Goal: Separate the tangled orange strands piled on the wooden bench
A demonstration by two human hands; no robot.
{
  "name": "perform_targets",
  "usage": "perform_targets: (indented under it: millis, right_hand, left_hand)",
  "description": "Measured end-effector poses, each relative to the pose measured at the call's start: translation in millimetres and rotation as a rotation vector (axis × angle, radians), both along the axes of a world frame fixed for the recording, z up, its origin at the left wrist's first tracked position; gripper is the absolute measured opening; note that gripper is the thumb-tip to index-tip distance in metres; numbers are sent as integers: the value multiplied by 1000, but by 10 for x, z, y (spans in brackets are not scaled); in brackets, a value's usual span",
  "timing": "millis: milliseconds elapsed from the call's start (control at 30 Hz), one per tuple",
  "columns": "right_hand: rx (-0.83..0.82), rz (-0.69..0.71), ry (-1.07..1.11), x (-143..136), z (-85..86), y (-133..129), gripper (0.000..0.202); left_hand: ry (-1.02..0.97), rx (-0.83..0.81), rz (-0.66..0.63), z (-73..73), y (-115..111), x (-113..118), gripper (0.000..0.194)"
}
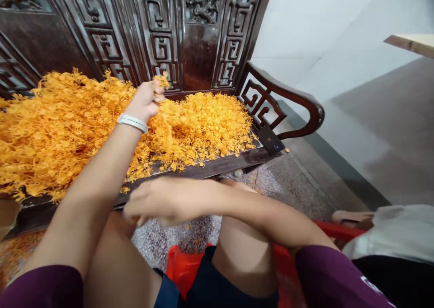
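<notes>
My left hand (148,99), with a white band on the wrist, is raised over the heap. Its fingers are closed on a small orange flower-like piece (162,79) that sticks out past the fingertips. Beneath it, a big pile of tangled orange flower-like pieces (74,123) covers the left of the dark wooden bench (217,165). A lower pile of loose orange bits (217,123) spreads to the right. My right hand (159,202) hangs in front of the bench edge, above my left thigh. Its fingers curl downward and are smeared by motion, so anything in them is hidden.
A carved wooden backrest (200,55) rises behind the piles. At the right end are a curved armrest (313,111) and a dark phone (270,140). Part of a cardboard box (8,217) shows at left. Red plastic (183,267) is between my legs; pale cloth (400,231) lies far right.
</notes>
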State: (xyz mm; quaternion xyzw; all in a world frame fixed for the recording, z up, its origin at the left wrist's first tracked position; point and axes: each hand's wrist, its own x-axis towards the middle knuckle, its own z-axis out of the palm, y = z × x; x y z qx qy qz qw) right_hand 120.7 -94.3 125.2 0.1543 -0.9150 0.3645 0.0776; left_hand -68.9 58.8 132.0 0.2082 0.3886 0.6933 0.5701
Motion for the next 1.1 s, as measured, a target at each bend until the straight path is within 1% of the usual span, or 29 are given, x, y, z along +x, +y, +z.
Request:
perform_targets:
  millis: [33,67,100,133,200,233,300,333,400,433,467,500,533,600,667,733,767,800,833,867,900,933,1000,1033,1067,1100]
  right_hand:
    - [-3,78,-13,-37,-4,-89,31]
    - [-30,107,-20,-59,-6,-123,30]
    - [-82,79,-17,-64,-4,-100,27]
    - [-158,9,0,-52,-2,-23,23]
    - [-396,-197,93,7,-3,251,13]
    - [-569,-339,177,47,-13,421,9]
    - [-966,-642,332,131,-58,758,15]
    - [-1151,-773,370,173,-92,901,19]
    - [-1461,-967,383,247,-171,1106,24]
    - [-1568,-1029,371,276,-211,1163,25]
    - [-1634,-1073,364,298,-247,1192,27]
    - [-1653,-1097,361,311,-278,1197,29]
    - [-1627,-1101,353,315,-303,1183,31]
    - [-1469,-1049,293,306,-336,1120,28]
    - [-1244,-949,165,284,-352,1040,21]
    - [-1040,-817,18,265,-354,974,14]
    - [-979,-746,-39,261,-347,954,12]
    - [-963,-680,-76,260,-336,946,10]
    - [-1004,-625,-88,265,-323,949,8]
    - [-1099,-587,-77,272,-309,964,9]
    - [-1230,-574,-35,281,-300,987,14]
    - [-1374,-589,38,289,-300,1015,24]
    - [-1618,-706,190,289,-343,1061,52]
    - [-1686,-793,213,275,-388,1070,66]
    - [-1712,-878,185,250,-445,1068,75]
    - [-1707,-941,112,213,-509,1053,78]
  left_hand:
    - [-35,-31,-32,-8,22,-128,33]
    - [-70,-29,-46,-11,36,-229,33]
    - [-97,-23,-56,-9,43,-296,33]
    - [-117,-17,-55,-5,47,-331,34]
    - [-136,-2,-50,1,48,-320,37]
    - [-134,-4,-50,1,51,-291,38]
    - [-118,-16,-68,-5,61,-228,36]
    - [-109,-20,-76,-9,67,-204,35]
    - [-85,-31,-86,-11,77,-181,34]
    - [-74,-36,-93,-8,79,-179,33]
    - [-61,-35,-103,-1,79,-180,33]
    - [-48,-32,-108,7,76,-183,32]
    - [-33,-27,-116,18,72,-185,32]
    - [-5,-13,-126,40,63,-184,30]
    - [14,-9,-128,54,56,-181,29]
    - [15,-12,-133,55,57,-184,29]
    - [12,-13,-134,51,59,-188,28]
    - [9,-13,-137,43,63,-195,28]
    - [7,-12,-140,33,68,-202,27]
    - [6,-10,-141,22,72,-209,27]
    - [5,-9,-142,11,76,-215,27]
    - [4,-8,-140,0,78,-218,26]
    - [-1,-10,-138,-16,77,-217,24]
    - [-3,-12,-141,-22,75,-211,23]
    - [-4,-16,-146,-24,71,-203,21]
    - [-4,-19,-151,-25,68,-192,19]
